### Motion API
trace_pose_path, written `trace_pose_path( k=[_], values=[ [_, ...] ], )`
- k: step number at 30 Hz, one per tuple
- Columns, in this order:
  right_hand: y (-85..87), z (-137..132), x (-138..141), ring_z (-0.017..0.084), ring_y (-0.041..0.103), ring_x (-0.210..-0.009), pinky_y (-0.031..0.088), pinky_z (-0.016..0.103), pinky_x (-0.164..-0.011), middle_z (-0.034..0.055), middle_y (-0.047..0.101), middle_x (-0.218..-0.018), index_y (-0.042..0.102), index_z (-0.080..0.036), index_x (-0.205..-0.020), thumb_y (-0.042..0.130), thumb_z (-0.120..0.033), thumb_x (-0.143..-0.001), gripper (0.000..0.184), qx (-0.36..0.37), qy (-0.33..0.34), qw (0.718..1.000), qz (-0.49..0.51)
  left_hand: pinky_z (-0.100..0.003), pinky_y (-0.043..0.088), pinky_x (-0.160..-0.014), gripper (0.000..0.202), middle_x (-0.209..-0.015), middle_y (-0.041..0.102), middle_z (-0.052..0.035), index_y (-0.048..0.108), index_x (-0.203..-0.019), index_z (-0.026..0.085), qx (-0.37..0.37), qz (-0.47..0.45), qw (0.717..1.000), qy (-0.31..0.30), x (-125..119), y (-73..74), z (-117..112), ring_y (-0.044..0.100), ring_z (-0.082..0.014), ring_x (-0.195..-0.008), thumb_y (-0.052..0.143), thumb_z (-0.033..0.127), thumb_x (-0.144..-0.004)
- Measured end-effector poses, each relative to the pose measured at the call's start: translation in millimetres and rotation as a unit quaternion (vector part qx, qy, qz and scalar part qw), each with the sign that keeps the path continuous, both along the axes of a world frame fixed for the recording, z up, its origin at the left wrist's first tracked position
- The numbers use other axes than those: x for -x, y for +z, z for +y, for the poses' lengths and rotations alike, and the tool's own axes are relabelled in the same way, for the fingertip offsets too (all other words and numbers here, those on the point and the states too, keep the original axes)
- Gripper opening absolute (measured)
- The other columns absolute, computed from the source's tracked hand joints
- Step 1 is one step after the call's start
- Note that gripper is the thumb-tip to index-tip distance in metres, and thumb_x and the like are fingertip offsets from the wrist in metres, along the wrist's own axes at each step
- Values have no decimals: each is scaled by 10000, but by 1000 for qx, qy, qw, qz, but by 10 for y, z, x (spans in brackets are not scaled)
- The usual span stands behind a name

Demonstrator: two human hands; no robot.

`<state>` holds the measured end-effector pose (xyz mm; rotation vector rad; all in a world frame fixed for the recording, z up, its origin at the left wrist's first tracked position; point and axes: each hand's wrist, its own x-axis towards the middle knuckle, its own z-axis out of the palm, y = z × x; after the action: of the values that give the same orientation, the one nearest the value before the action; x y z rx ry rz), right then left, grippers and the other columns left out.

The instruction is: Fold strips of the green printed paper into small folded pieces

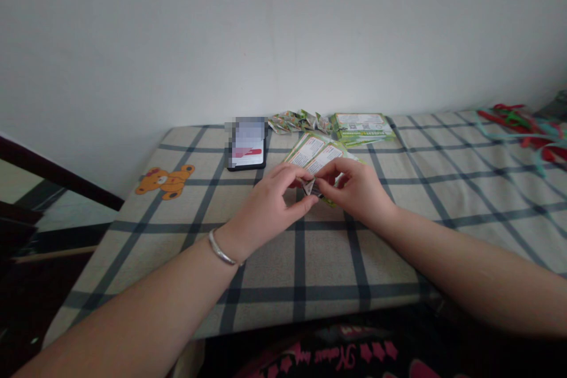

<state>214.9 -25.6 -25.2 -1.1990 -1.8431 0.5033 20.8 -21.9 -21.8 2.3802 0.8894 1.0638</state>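
Grey-and-beige checked cloth (328,260) covers the bench (155,236), whose far edge stands against a plain pale wall (266,29). From where I stand, the work is located over the middle of the bench, at the near end of some green-and-white printed sheets (310,150).

Work position: a small pointed piece (309,187), apparently folded, is held between the two hands. The left hand (272,198) pinches it from the left, thumb on the near side and fingers on the far side. The right hand (358,186) pinches it from the right between thumb and forefinger, the remaining fingers curled. A silver bracelet (221,248) encircles the left wrist.

Surrounding items: a phone (248,150) lies to the far left of the hands, screen up and lit, part of its display blurred. To the right of the phone, along the far edge, is a row of folded green-and-white pieces (287,122). Just beside the row, at its right end, lies a green-and-white printed stack (362,127). An orange bear figure (166,182) lies flat at the left edge. Red, green and pale-blue articles (527,130) lie at the far right, too blurred to identify.
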Motion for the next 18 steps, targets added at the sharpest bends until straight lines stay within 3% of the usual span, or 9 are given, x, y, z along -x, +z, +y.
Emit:
trace_pose_path(
  k=[4, 11, 18],
  values=[
    [-22, 27, -7, 126, 562, -618, 436, 272, -586, 6, 672, -711, 663, -201, -750, 641, -270, -799, 87, 8, -14, 1000, -7, -356, 538, -901, 235, -1055, 608, -50, 572, -1074, 191, 2, -12, 1000, -5, -4, -22, 20, 612, -170, -992, 636, 183, -848],
    [-7, 28, 3, 134, 560, -651, 433, 267, -611, 0, 646, -710, 631, -207, -749, 619, -196, -776, 31, -40, -5, 999, -19, -355, 560, -883, 238, -1105, 607, -76, 591, -1119, 189, 39, -49, 998, -3, -20, -48, 17, 622, -171, -984, 590, 219, -883],
    [42, 20, -2, 150, 590, -701, 438, 283, -676, 2, 664, -730, 634, -208, -747, 609, -126, -741, 86, -98, 2, 994, -42, -336, 551, -890, 225, -1106, 647, -78, 616, -1107, 170, 48, -57, 997, 0, -30, -2, 5, 626, -173, -1000, 574, 211, -890]
  ],
)
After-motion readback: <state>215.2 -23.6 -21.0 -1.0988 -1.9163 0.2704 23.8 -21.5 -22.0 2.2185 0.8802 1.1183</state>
